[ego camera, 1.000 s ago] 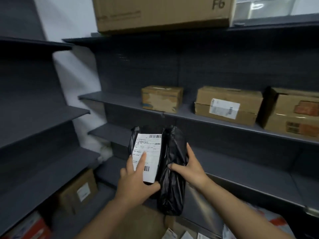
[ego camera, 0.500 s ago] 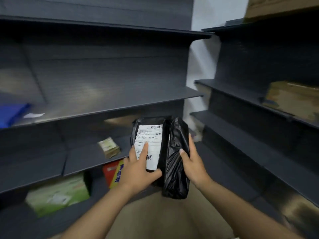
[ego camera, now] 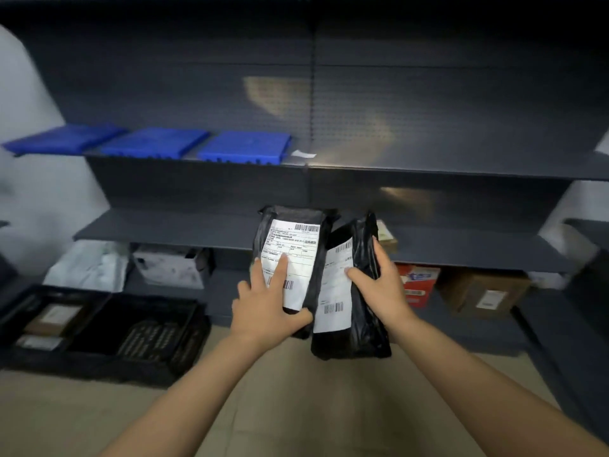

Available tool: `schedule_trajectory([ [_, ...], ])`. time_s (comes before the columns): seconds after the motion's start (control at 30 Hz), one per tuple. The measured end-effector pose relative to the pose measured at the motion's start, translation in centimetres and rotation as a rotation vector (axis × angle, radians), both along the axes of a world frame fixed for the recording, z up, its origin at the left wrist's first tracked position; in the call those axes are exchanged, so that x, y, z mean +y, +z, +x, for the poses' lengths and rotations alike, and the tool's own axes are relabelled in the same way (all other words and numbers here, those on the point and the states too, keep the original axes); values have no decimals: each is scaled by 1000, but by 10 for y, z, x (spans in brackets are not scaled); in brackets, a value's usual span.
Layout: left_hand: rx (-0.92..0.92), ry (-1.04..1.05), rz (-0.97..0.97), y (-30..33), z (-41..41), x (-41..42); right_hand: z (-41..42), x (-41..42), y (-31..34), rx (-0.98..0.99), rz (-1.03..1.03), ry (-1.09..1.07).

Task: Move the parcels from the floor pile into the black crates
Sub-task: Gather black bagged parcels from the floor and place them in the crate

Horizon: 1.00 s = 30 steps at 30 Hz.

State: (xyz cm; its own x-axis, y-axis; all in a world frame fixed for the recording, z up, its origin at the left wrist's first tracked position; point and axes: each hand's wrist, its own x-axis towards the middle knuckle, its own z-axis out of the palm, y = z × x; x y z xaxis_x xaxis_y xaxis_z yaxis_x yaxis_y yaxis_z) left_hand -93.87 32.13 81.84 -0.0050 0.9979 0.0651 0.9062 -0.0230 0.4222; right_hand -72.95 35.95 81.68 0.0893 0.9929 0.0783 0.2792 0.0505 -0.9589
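**Inspector A:** Head view. Report the hold.

**Inspector B:** The left hand (ego camera: 268, 308) has its grip closed on a black poly parcel (ego camera: 293, 258), thumb under the lower edge, fingers flat on the white label. The right hand (ego camera: 379, 285) is closed on a second black parcel (ego camera: 349, 311), held just right of the first, edges touching. Both are in the air, over the floor (ego camera: 296, 390).

**Inspector A:** Handling?

**Inspector B:** In my judgement, light and soft: the film wrinkles and sags. Likely slippery; hold the body, not the loose ends.

**Inspector A:** Destination and room?

**Inspector B:** Two black crates (ego camera: 131, 338) stand on the floor, near left, below the dark shelving (ego camera: 428, 166). The left one holds boxed parcels; the right one's contents are blurred. Blue trays (ego camera: 244, 146) lie on the upper shelf, cartons (ego camera: 484, 295) on the low shelf, right. The floor pile is not in view.
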Motion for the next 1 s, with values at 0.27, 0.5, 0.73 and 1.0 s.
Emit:
schedule_trajectory([
  [0.27,-65,327,-85,-12,-182,-29,-177,22,10,134,-48,134],
  [0.5,-187,495,-42,-21,-262,-13,-296,67,-1,237,-175,329],
  [0.73,-216,668,-38,-33,-336,42,-396,151,-23,166,-175,517],
  [1.0,-194,859,-27,-45,-420,74,-508,215,-30,158,-235,623],
])
